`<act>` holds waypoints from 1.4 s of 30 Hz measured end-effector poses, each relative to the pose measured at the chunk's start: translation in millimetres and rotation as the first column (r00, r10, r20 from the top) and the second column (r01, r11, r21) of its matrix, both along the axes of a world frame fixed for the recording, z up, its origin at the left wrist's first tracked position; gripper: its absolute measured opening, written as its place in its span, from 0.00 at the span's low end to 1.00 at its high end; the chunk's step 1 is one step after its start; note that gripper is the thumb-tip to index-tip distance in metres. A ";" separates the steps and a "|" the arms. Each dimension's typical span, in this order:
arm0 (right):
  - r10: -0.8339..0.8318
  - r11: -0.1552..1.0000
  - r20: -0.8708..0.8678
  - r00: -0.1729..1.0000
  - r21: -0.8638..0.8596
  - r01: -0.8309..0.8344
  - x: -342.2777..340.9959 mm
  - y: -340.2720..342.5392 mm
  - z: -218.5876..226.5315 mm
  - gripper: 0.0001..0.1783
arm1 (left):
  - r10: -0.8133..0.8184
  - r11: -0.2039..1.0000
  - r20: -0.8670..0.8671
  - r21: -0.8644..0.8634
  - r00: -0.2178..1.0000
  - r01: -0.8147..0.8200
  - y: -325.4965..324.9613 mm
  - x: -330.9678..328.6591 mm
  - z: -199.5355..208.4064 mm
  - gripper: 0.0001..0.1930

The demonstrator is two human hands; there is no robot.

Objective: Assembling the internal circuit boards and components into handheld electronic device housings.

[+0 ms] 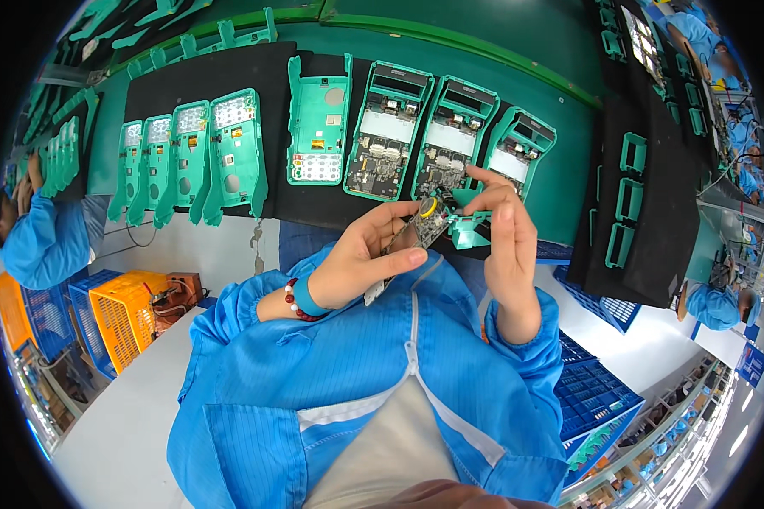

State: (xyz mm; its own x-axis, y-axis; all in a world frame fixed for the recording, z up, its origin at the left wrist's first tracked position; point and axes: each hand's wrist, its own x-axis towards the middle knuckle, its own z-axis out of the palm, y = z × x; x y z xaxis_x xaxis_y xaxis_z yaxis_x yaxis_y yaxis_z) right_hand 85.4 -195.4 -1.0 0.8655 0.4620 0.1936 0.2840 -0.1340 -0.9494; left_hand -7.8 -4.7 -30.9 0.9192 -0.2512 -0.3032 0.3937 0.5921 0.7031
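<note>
My left hand is closed around a narrow circuit board held at a slant before my chest. A round yellow-rimmed part sits near the board's upper end. My right hand is raised beside that end, its fingers stretched out and apart; whether a fingertip touches the board I cannot tell. Just below those fingertips shows a small green plastic piece. Behind the hands lie open green housings with circuit boards inside: a left one, a middle one and a right one.
A green housing with a clear button sheet lies on the black mat. Several similar shells stand left of it. Green frames rest on a mat at right. Orange and blue crates flank me. A co-worker sits at left.
</note>
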 end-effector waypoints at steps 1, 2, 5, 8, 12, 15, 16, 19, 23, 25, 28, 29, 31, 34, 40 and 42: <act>0.003 1.000 0.000 1.000 0.000 -0.003 -0.8 -0.8 0.1 0.05 | 0.003 1.000 0.000 0.000 1.000 -0.003 -0.2 -0.2 0.6 0.33; 0.019 0.999 0.073 0.997 -0.045 -0.016 -1.4 -1.4 0.2 0.06 | 0.008 1.000 0.017 0.016 1.000 -0.008 -0.7 0.0 1.9 0.35; 0.032 0.999 0.113 0.993 0.008 -0.033 -1.1 -5.2 -7.4 0.07 | 0.053 0.985 0.164 0.156 0.985 -0.079 -6.3 -0.1 -1.2 0.37; 0.047 0.995 0.131 0.990 0.080 -0.058 6.1 -18.0 -20.8 0.09 | -0.060 0.723 0.391 0.651 0.918 -0.230 1.2 0.9 14.9 0.40; 0.029 0.987 0.074 0.997 0.155 -0.040 -3.3 -15.0 -23.8 0.26 | -0.204 0.399 0.590 0.779 0.781 -0.484 12.1 1.8 15.9 0.40; 0.081 0.997 0.142 0.987 -0.008 -0.080 -1.1 -20.0 -25.1 0.34 | -0.305 0.289 0.680 0.733 0.667 -0.616 19.6 1.5 11.3 0.40; 0.110 0.991 0.174 0.979 -0.098 -0.094 -0.1 -18.3 -24.4 0.36 | -0.192 0.410 0.660 0.726 0.726 -0.552 18.0 0.1 13.0 0.39; 0.122 0.990 0.126 0.984 -0.082 -0.112 0.6 -12.3 -17.9 0.26 | 0.055 0.645 0.492 0.647 0.869 -0.407 15.0 -0.8 13.6 0.29; 0.100 0.983 0.242 0.965 -0.172 -0.059 -1.7 -0.8 -12.2 0.19 | -0.002 0.554 0.493 0.725 0.870 -0.410 28.6 4.7 9.5 0.20; 0.106 0.980 0.243 0.964 -0.188 -0.061 -4.6 3.4 -6.8 0.18 | -0.086 0.430 0.505 0.796 0.859 -0.425 30.2 2.2 8.2 0.18; 0.105 0.979 0.240 0.965 -0.195 -0.058 -7.1 9.3 -3.7 0.17 | 0.182 0.830 0.295 0.466 0.938 -0.307 26.3 0.3 1.8 0.16; 0.102 0.981 0.233 0.967 -0.187 -0.058 -7.7 10.6 -3.7 0.17 | 0.197 0.851 0.288 0.425 0.937 -0.309 26.2 0.4 0.6 0.16; 0.092 0.982 0.216 0.972 -0.184 -0.052 -8.5 12.9 -3.2 0.17 | 0.208 0.872 0.278 0.381 0.938 -0.306 27.8 1.8 -0.6 0.16; 0.077 0.984 0.169 0.983 -0.174 -0.047 -11.5 14.0 -2.1 0.16 | 0.197 0.882 0.250 0.377 0.948 -0.283 29.1 1.9 -1.2 0.14; -0.019 0.973 0.219 0.975 -0.221 0.069 -17.4 25.8 2.0 0.18 | 0.254 0.876 0.205 0.365 0.945 -0.314 18.6 0.6 -0.6 0.12; -0.096 0.969 0.242 0.966 -0.198 0.146 -22.5 32.5 -2.5 0.20 | 0.294 0.816 0.223 0.448 0.929 -0.366 13.5 0.7 6.8 0.11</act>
State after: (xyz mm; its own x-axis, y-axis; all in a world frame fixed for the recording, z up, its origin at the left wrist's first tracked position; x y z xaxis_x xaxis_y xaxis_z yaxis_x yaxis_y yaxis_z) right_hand 62.9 -163.0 -3.6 0.8615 0.4084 0.3018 0.4591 -0.3723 -0.8066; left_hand -7.2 8.8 -24.1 0.9613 0.2166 -0.1703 0.1141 0.2494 0.9617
